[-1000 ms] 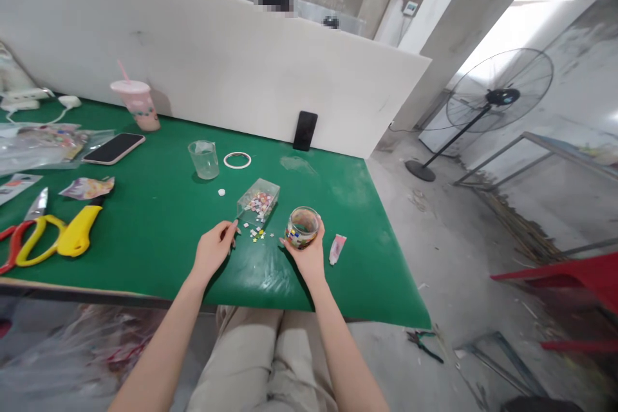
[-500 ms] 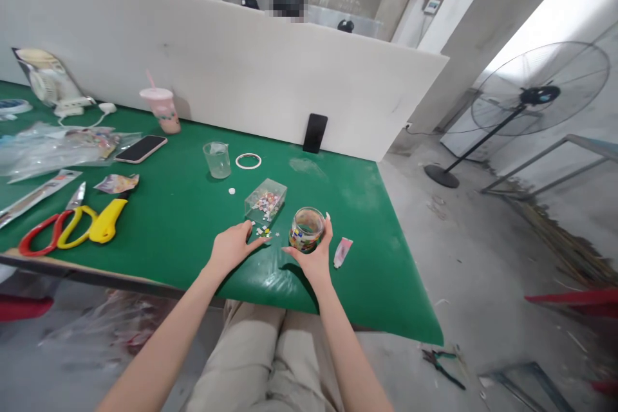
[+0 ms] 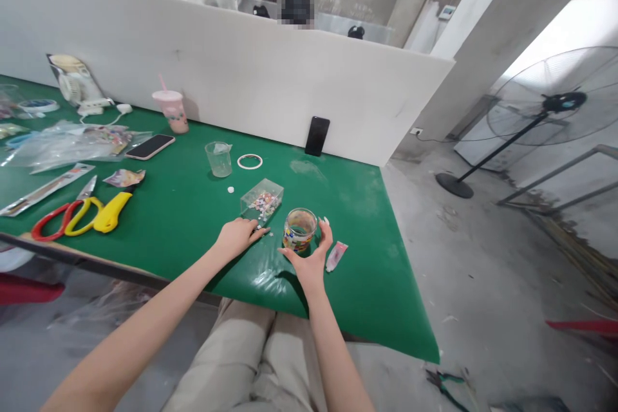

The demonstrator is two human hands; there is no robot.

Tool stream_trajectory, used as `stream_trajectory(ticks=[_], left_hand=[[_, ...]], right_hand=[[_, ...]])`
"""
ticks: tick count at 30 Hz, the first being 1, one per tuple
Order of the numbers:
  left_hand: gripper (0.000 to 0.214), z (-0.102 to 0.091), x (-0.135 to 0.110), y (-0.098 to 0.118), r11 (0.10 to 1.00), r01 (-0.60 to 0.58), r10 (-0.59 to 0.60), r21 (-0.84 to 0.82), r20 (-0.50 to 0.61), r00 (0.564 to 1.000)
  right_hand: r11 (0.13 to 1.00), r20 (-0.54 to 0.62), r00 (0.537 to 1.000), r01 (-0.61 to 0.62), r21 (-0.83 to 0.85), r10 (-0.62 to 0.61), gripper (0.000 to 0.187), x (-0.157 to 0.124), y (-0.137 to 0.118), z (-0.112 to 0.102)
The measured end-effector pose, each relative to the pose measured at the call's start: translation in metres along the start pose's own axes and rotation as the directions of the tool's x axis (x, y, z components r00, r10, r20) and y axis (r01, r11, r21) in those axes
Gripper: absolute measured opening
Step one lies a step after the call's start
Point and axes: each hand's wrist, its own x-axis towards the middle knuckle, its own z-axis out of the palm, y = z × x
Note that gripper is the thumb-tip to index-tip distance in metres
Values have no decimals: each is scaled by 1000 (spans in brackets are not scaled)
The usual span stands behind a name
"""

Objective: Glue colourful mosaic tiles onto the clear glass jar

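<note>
Where your left hand point(image 3: 235, 239) rests, at nine o'clock from the jar point(image 3: 296, 243), its fingers bend down over small loose pieces, perhaps so they can be picked from the tabletop; whether one is pinched you cannot tell. Just past those fingertips, at ten o'clock from the jar, the clear box point(image 3: 262, 198) holds more pieces, probably put there for a short reach. Your jar stands upright on the green table point(image 3: 376, 290), coloured tiles around its wall, and your right hand point(image 3: 311, 267) curves loosely about its near side, thumb and fingers spread, likely to steady it; contact is unclear. The small tube point(image 3: 337, 256) lies at four o'clock, handy but close enough to your right hand to be nudged.

Farther out, the scissors point(image 3: 78, 203) and yellow-handled tool point(image 3: 111, 214) lie at nine o'clock, well clear of your work. The pink cup point(image 3: 174, 112) and plastic beaker point(image 3: 219, 161) stand between ten and eleven, the white ring point(image 3: 250, 168) lies at eleven, and the black phone point(image 3: 317, 136) leans on the white divider point(image 3: 232, 71) near twelve. None of these blocks your hands; your left hand itself hides some loose pieces.
</note>
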Motion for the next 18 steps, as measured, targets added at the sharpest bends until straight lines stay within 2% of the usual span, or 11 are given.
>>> stream_trajectory(ticks=[7, 18], left_hand=[[49, -1, 3, -5, 1000, -15, 15, -1, -17, 1000], [28, 3, 10, -3, 999, -33, 33, -7, 45, 998]], right_hand=[[1000, 4, 1000, -14, -9, 14, 101, 0, -1, -1], [1000, 0, 1000, -4, 0, 4, 106, -2, 5, 3]])
